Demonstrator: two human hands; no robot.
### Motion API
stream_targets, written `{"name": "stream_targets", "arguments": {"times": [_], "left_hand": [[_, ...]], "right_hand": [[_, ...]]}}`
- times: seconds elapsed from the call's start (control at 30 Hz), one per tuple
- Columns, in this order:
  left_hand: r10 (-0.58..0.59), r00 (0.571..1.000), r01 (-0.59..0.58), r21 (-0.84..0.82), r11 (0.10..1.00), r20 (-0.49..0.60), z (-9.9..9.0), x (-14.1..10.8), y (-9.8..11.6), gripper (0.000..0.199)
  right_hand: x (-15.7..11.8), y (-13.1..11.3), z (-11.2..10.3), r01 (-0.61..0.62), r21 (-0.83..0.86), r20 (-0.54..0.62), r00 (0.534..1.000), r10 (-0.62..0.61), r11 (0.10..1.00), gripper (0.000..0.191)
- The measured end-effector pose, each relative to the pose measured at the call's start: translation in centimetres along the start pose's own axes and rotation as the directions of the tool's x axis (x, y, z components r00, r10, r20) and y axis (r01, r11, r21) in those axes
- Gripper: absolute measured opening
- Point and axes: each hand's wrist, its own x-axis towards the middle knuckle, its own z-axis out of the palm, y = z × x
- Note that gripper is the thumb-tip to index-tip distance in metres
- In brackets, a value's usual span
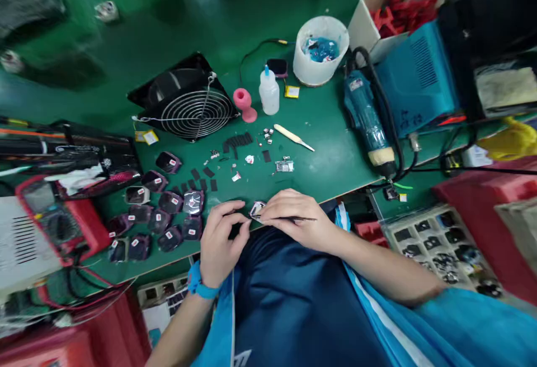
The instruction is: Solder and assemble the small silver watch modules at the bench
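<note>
At the front edge of the bench, a small pale-rimmed device casing (257, 208) lies between my hands, partly covered by fingers. My left hand (220, 238) is curled, its thumb and index fingertips pinched together at the casing's left edge. Held across the fingers of my right hand (297, 216) are thin dark tweezers (304, 219), their tip down at the casing. Just beyond lie a small circuit board (285, 166), dark flat pads (208, 172) and tiny loose parts (268, 135). Left of my left hand sit several dark, labelled watch-like casings (170, 202).
A fan (195, 115), pink stand (245, 104), white bottle (269, 92) and pale-handled tool (293, 137) stand or lie beyond my hands. To the right are a white tub (321, 73), a blue power tool (367, 115) and a blue box (419, 81). A red meter (62, 219) is at left.
</note>
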Motion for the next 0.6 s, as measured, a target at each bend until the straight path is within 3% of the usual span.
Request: {"name": "stream_targets", "arguments": {"times": [0.6], "left_hand": [[-0.033, 0.998, 0.035, 0.046, 0.998, -0.059, 0.06, -0.14, 0.32, 0.014]], "right_hand": [[0.07, -0.23, -0.44, -0.02, 0.045, 0.025, 1.0, 0.019, 0.999, 0.006]]}}
